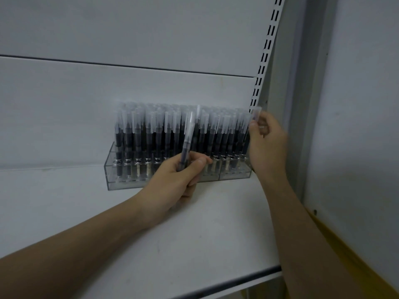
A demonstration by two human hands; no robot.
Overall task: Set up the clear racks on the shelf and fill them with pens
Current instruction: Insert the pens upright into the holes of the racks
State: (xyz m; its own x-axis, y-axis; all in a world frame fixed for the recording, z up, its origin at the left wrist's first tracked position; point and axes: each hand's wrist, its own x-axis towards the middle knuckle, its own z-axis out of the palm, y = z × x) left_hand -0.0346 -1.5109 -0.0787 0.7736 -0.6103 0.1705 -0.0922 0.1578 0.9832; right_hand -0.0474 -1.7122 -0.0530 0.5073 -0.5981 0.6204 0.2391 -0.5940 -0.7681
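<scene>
Two clear racks (127, 184) stand side by side at the back of the white shelf (194, 244), packed with several upright black pens (151, 130) with clear caps. My left hand (179, 180) is in front of the racks and grips one capped pen (187, 137) upright, its cap above the rack. My right hand (265, 145) is at the right end of the racks and pinches another pen (256, 115) by its clear cap, above the rightmost slots.
A slotted white upright (265, 52) runs up behind the right end of the racks. The shelf's back panel (108, 87) is directly behind the pens. A grey wall (356, 126) closes the right side. The shelf's front edge (237, 283) runs below my arms.
</scene>
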